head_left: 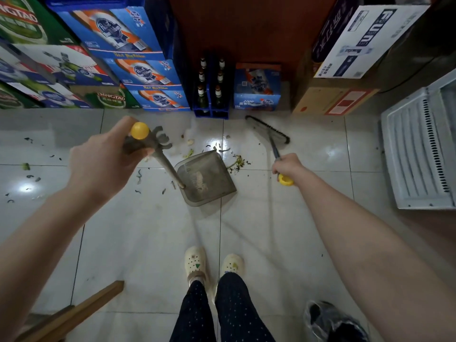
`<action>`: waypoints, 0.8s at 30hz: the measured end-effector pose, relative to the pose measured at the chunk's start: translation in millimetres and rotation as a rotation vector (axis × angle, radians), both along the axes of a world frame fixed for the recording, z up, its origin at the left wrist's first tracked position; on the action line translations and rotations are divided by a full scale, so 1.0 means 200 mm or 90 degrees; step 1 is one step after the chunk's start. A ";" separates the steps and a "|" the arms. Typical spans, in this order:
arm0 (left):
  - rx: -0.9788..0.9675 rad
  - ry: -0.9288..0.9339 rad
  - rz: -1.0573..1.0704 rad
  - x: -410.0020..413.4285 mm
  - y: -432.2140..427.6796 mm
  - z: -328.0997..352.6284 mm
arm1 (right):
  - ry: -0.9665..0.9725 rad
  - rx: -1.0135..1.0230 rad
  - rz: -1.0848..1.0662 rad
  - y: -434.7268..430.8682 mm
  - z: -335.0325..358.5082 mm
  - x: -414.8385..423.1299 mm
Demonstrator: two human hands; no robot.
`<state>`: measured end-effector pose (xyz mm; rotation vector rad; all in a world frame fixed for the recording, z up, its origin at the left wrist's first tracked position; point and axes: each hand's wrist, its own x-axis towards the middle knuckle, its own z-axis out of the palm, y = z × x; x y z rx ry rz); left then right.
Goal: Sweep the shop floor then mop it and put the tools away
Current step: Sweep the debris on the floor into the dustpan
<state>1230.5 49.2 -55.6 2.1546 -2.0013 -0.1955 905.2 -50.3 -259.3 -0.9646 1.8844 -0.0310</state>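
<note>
Looking like small drinks shop, stock corner. Blue beer cartons (138, 70) standing stacked several high along left side, green beer cartons (22, 21) piling up beside them, brand prints facing out. Blue plastic crate (211, 113) sitting on tiled floor (271, 230), holding capped glass bottles (202, 95). Smaller blue beer pack (257, 87) standing just beside crate. White printed carton (365, 40) sitting on top of brown cardboard box (333, 102) at right. White louvred appliance panel (419, 154) showing at right edge. Goods all sitting straight on floor.
</note>
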 end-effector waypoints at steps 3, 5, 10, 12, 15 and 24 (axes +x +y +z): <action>0.016 0.000 0.010 -0.04 -0.02 -0.01 | -0.008 0.020 0.032 0.10 0.00 0.10; 0.033 -0.003 -0.001 -0.07 -0.02 -0.01 | -0.022 0.028 0.049 0.22 0.05 0.18; 0.049 -0.022 0.009 -0.08 -0.03 0.06 | -0.064 0.054 0.067 0.48 0.15 0.24; 0.042 -0.019 0.006 -0.06 -0.01 0.09 | -0.079 0.061 0.048 0.52 0.20 0.22; 0.033 -0.012 0.025 0.00 0.03 0.13 | -0.102 0.044 -0.001 0.52 0.28 0.17; 0.051 -0.034 0.013 0.17 0.17 0.14 | -0.133 0.032 -0.154 0.38 0.39 0.10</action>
